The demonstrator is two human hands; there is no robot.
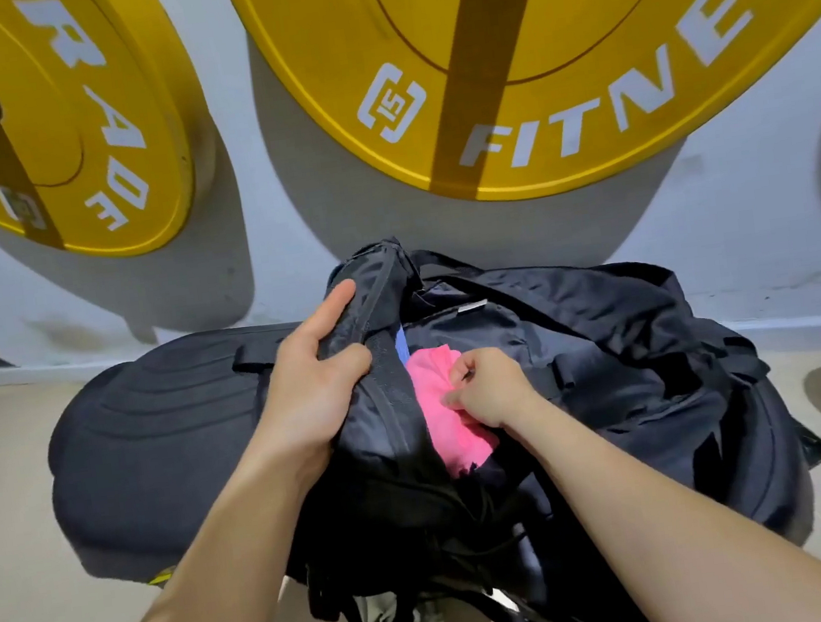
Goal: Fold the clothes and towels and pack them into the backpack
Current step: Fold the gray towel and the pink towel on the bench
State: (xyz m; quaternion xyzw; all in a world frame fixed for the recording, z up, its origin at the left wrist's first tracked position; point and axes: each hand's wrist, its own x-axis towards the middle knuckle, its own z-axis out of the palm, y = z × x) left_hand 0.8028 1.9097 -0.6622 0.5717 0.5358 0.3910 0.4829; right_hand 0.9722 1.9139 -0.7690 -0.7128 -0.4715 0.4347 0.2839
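Head view, left hand point(312, 390) gripping black backpack point(610, 353) flap, right hand point(490, 389) curled tight on pink towel point(444, 410) inside the opening.

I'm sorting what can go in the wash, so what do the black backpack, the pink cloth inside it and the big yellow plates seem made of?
The backpack: thin woven synthetic, likely nylon, with a slight sheen and soft creases.
The pink cloth: soft matte fabric, possibly towelling; it bunches loosely.
The yellow plates: probably rubber-coated, smooth satin surface with white lettering.
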